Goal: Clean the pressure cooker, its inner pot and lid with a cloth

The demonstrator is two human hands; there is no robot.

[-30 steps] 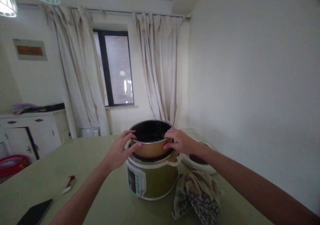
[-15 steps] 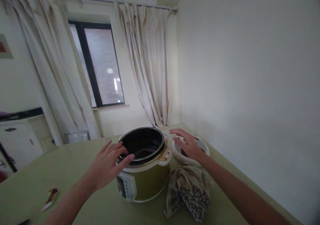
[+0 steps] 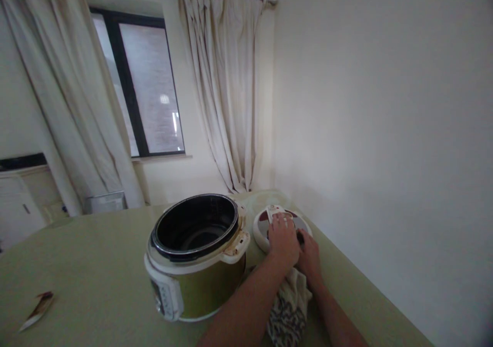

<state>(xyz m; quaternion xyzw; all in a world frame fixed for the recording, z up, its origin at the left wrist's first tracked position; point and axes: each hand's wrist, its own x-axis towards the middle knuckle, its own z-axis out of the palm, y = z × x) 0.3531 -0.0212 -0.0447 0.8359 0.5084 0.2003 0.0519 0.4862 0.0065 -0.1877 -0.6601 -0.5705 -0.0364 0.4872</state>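
Observation:
A round white pressure-cooker lid with a grey and dark-red top lies on the table, right of the cooker. My left hand is laid over the lid's raised middle, its fingers bent around the handle there. Close beside it, my right hand is closed at the lid's near right side, by a dark part; its fingertips are partly hidden. The electric pressure cooker stands uncovered to the left, with a black inner pot in it. Below my wrists lies a crumpled patterned cloth, partly covered by my forearms.
The green table runs along the white wall on the right. A small brown-and-white scrap lies at the table's left. Behind are a window and pale curtains.
My left hand has left the cooker's rim and crossed right to the lid. My right hand has come down onto the lid's near side. The view has shifted, with the cooker now further left.

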